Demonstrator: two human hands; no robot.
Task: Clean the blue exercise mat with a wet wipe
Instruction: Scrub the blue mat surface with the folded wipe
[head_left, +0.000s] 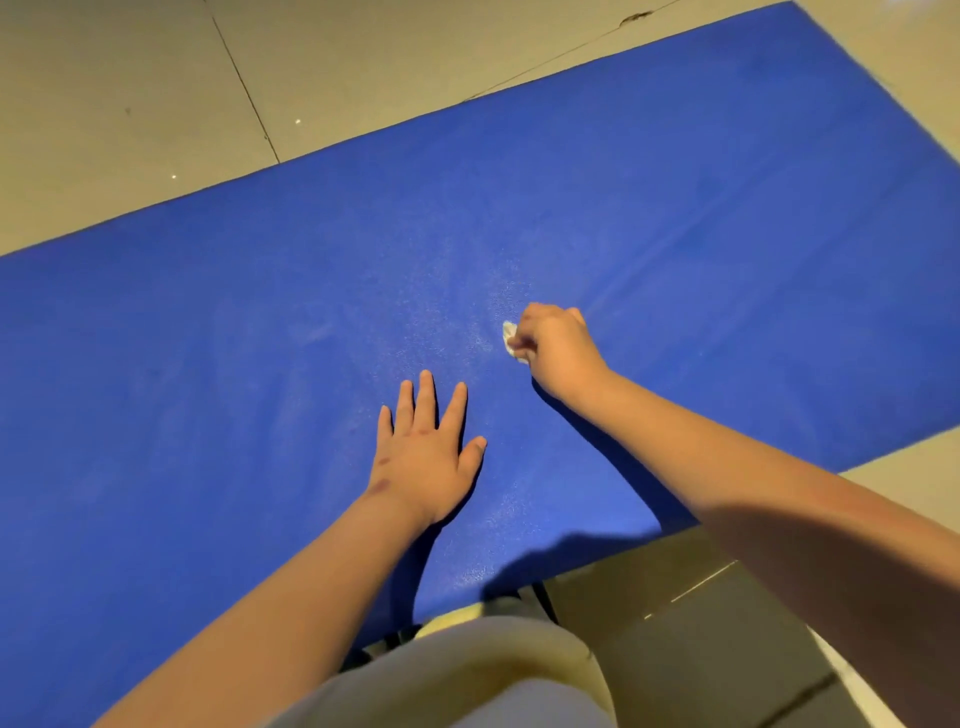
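A blue exercise mat (649, 218) lies flat on a pale tiled floor (130, 104), its long axis running from near left to far right. The right hand (556, 348) grips a bunched white wet wipe (510, 336) against the mat's middle. The left hand (426, 452) rests flat, fingers straight, just nearer. The small wad may miss patches — much of the surface looks unwiped — and hard scrubbing could shift the mat.

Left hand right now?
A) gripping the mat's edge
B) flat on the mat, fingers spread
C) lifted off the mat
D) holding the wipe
B: the left hand lies flat on the mat with straight, spread fingers, while the right hand holds the wipe.
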